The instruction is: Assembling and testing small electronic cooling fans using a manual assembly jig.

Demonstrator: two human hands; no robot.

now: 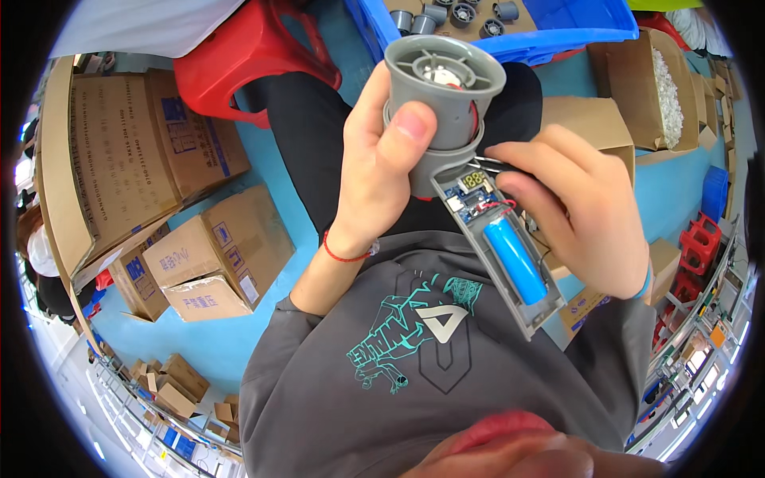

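My left hand [382, 159] is wrapped round the grey round head of a handheld fan [451, 119], thumb pressed on its side. The fan's handle slants down to the right with its inside exposed. In the handle lie a blue cylindrical battery [515, 259], a small blue circuit board [472, 199] with red wires, and a little digit display [474, 180]. My right hand [586, 207] is closed in a pinch beside the board. Between its fingers is a pair of dark metal tweezers [496, 165], tips by the display; the rest is hidden behind the fingers.
A blue bin [558, 28] beyond my knees holds several grey fan parts [464, 14]. A red stool [251, 60] stands at the far left. Cardboard boxes [219, 251] sit on the blue floor at left, and an open carton [637, 95] with white filling stands at right.
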